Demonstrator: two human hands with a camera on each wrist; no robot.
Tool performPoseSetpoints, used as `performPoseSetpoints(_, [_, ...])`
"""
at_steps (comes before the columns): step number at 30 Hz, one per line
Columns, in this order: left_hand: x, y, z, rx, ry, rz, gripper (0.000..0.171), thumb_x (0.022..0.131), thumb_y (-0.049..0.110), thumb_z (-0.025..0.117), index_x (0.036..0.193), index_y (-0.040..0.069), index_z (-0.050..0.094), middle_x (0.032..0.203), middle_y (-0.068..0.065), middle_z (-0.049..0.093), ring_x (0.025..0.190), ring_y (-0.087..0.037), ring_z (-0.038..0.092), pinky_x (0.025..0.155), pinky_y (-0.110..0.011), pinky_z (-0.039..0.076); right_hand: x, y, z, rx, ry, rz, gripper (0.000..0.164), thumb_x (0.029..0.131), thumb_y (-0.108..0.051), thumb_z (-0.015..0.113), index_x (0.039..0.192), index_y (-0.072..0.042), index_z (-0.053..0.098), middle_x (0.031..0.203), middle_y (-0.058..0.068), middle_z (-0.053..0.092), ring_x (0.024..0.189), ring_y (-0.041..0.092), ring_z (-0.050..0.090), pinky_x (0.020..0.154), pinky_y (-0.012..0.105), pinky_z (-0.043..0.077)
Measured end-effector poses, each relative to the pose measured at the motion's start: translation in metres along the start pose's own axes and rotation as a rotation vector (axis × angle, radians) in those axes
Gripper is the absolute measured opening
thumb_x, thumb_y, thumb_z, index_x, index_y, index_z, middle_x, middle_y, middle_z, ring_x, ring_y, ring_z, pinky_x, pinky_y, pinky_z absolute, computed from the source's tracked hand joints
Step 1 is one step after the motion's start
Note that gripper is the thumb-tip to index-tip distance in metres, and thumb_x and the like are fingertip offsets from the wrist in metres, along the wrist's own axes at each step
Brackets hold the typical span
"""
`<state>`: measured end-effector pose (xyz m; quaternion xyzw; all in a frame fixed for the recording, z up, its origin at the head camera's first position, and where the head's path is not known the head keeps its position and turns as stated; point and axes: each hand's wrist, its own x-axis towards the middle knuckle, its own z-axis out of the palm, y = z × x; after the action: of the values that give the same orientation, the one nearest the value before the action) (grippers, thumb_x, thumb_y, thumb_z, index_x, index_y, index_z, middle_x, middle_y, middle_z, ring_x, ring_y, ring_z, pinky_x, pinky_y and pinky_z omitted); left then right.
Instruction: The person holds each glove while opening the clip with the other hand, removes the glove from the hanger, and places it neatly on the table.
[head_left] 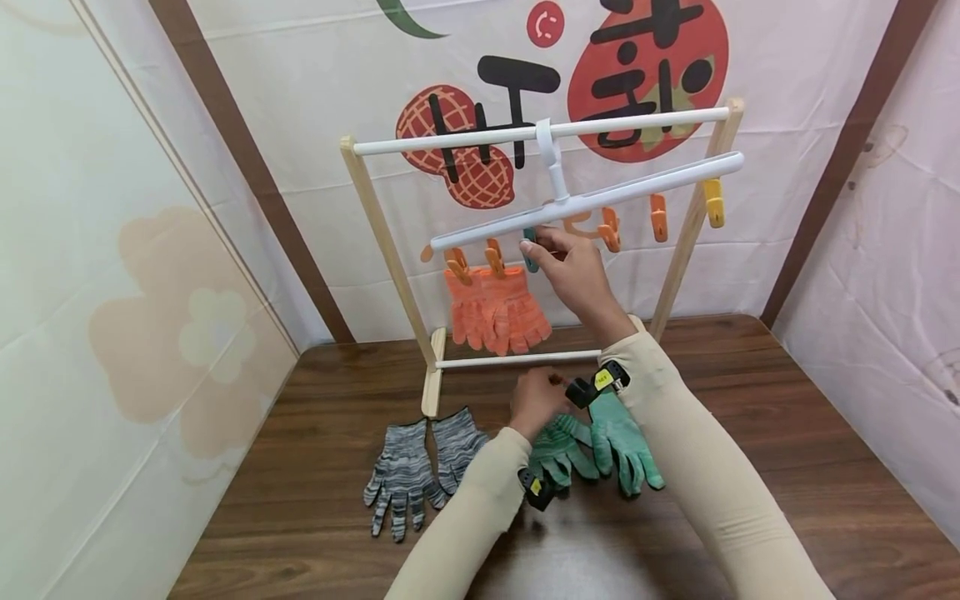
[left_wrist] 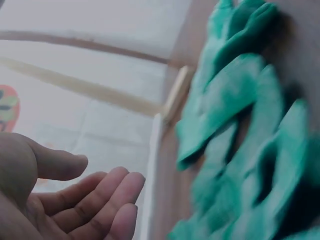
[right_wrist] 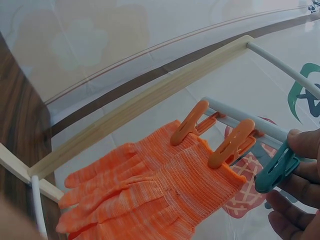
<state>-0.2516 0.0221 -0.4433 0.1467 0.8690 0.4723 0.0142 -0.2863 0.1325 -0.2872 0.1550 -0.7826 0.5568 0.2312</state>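
My right hand pinches a teal clothespin between thumb and fingers, right under the white hanger. Left of it, two orange clothespins grip the cuffs of a pair of orange gloves, which hang fingers down. Lower, my left hand is held with fingers loosely bent and nothing in them, as the left wrist view shows. Just beside that hand lie a striped green glove and another green glove on the table, the first partly hidden by my left arm in the head view.
The hanger hooks over the top rod of a wooden-legged rack and slants up to the right. Two more orange clothespins and a yellow clothespin hang there. Grey striped gloves lie on the table. Printed cloth walls stand behind.
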Motion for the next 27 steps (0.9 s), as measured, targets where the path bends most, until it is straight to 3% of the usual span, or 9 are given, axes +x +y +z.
performPoseSetpoints(3, [0.003, 0.001, -0.022, -0.036, 0.058, -0.017, 0.018, 0.099, 0.020, 0.063, 0.102, 0.009, 0.077, 0.078, -0.001, 0.072, 0.065, -0.018, 0.069, 0.053, -0.028, 0.048, 0.001, 0.000, 0.000, 0.001, -0.007, -0.008, 0.041, 0.101, -0.031, 0.067, 0.135, -0.009, 0.066, 0.115, 0.009, 0.073, 0.102, 0.019, 0.065, 0.080, 0.031, 0.046])
performPoseSetpoints(8, [0.006, 0.008, -0.063, -0.014, 0.255, -0.011, 0.019, 0.101, 0.024, 0.063, 0.102, 0.010, 0.076, 0.073, 0.000, 0.071, 0.063, -0.015, 0.068, 0.055, -0.031, 0.047, 0.001, -0.003, 0.002, 0.011, -0.022, -0.009, 0.040, 0.102, -0.026, 0.066, 0.135, -0.005, 0.065, 0.115, 0.013, 0.072, 0.102, 0.023, 0.065, 0.080, 0.030, 0.045])
performPoseSetpoints(13, [0.009, 0.016, -0.098, 0.012, 0.503, 0.092, 0.016, 0.099, 0.019, 0.066, 0.104, 0.007, 0.075, 0.084, -0.005, 0.073, 0.072, -0.022, 0.067, 0.066, -0.039, 0.051, 0.001, -0.002, 0.003, 0.000, -0.030, 0.002, 0.042, 0.102, -0.029, 0.065, 0.137, -0.006, 0.064, 0.117, 0.011, 0.072, 0.105, 0.021, 0.064, 0.084, 0.033, 0.046])
performPoseSetpoints(16, [0.011, 0.020, -0.110, 0.017, 0.595, 0.144, 0.015, 0.098, 0.017, 0.066, 0.105, 0.007, 0.074, 0.091, -0.007, 0.072, 0.081, -0.025, 0.067, 0.075, -0.043, 0.051, 0.000, -0.001, 0.004, -0.013, -0.026, -0.001, 0.043, 0.102, -0.031, 0.065, 0.137, -0.006, 0.064, 0.118, 0.010, 0.072, 0.106, 0.020, 0.064, 0.087, 0.034, 0.048])
performPoseSetpoints(23, [0.018, 0.025, -0.113, 0.034, 0.642, 0.173, 0.021, 0.096, 0.015, 0.068, 0.113, 0.004, 0.072, 0.108, -0.013, 0.069, 0.100, -0.030, 0.063, 0.087, -0.046, 0.048, -0.001, -0.001, 0.003, 0.003, -0.030, -0.005, 0.043, 0.102, -0.031, 0.065, 0.136, -0.006, 0.064, 0.118, 0.010, 0.071, 0.104, 0.019, 0.063, 0.085, 0.033, 0.047])
performPoseSetpoints(27, [0.020, 0.028, -0.112, 0.013, 0.644, 0.162, 0.022, 0.095, 0.015, 0.069, 0.113, 0.003, 0.071, 0.108, -0.014, 0.069, 0.100, -0.032, 0.063, 0.088, -0.047, 0.047, -0.001, -0.001, 0.003, 0.010, -0.035, 0.000, 0.044, 0.102, -0.031, 0.065, 0.137, -0.006, 0.063, 0.117, 0.010, 0.071, 0.101, 0.019, 0.062, 0.081, 0.032, 0.045])
